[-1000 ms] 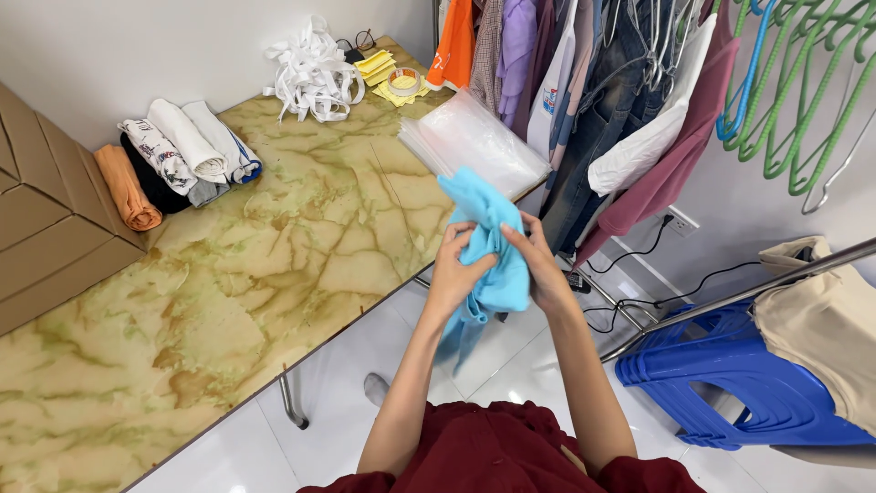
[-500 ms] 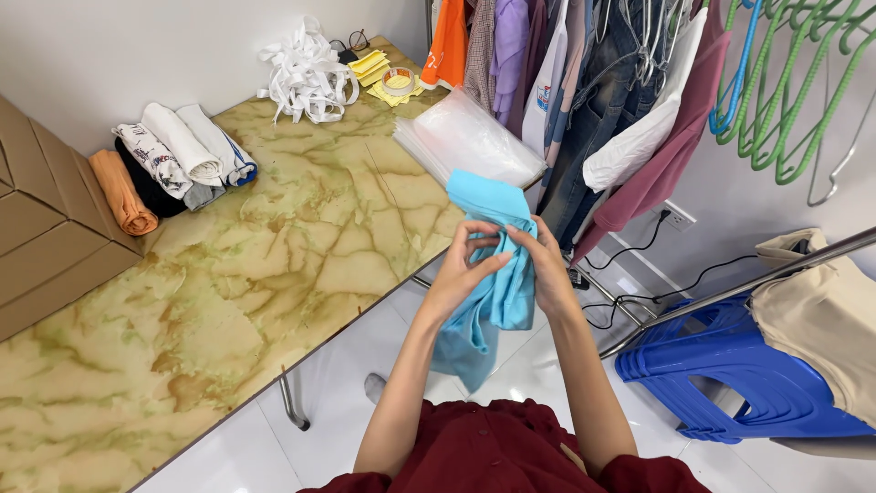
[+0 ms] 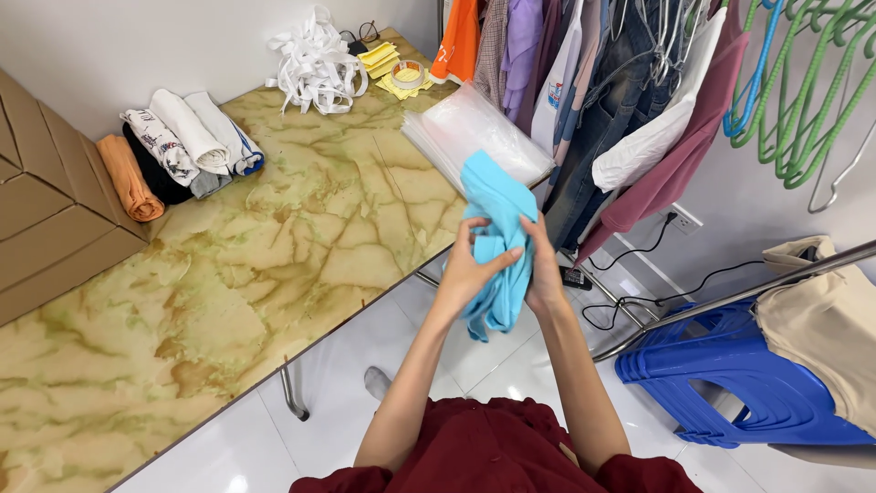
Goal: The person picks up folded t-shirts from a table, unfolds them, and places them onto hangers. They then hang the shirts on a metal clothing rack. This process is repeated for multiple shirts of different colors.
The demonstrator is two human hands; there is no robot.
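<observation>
The left hand (image 3: 476, 269) and the right hand (image 3: 540, 265) both clutch a soft light-blue knit garment (image 3: 497, 233), bunched between them in the air just off the edge of the green-and-tan marbled counter (image 3: 274, 265). The left fingers wrap across its middle; the right hand grips it from the far side, thumb hidden in the folds.

The cloth looks light and limp: it sags below the hands and crumples wherever squeezed, so it should give no resistance, but it will not keep a shape unless it is laid flat. A hem, shoulder seam or collar probably offers the surest hold.

Compared with a second ago, the hands have drawn closer together and the garment is gathered tighter, with less of it hanging loose beneath.

Behind it on the counter lies a stack of clear plastic bags (image 3: 474, 132); farther left sit rolled clothes (image 3: 182, 146). Hanging garments on a rail (image 3: 584, 100) crowd the right.
</observation>
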